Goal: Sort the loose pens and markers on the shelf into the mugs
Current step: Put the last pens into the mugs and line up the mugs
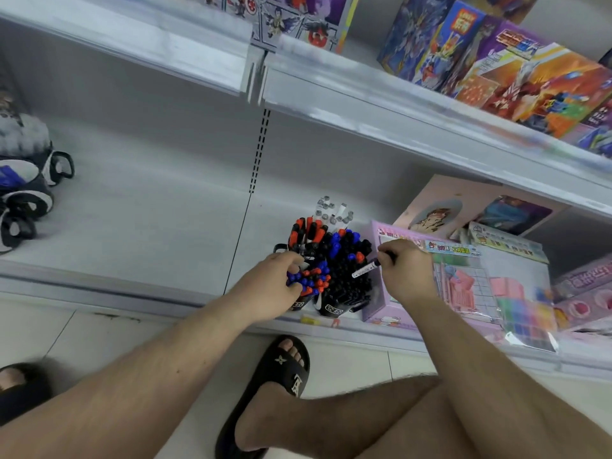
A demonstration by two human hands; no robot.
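1. Head view: the right hand (pixel 405 271) pinches a white marker (pixel 366 269) just over the black mugs (pixel 331 308).
2. The left hand (pixel 276 286) curls round a bundle of blue and red pens (pixel 309 279).
3. Pink stationery boxes (pixel 397 309) crowd the mugs' right side.
4. The mugs stand near the shelf (pixel 149 233) edge, packed with capped markers.

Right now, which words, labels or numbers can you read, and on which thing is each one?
None reads clearly.
Black mugs: white label, too blurred.
Marker in the right hand: print too small.
Pink box: coloured lettering, blurred.
Toy boxes above: lettering unreadable.
Sandal: a flower sign and a letter-like emblem, no words.
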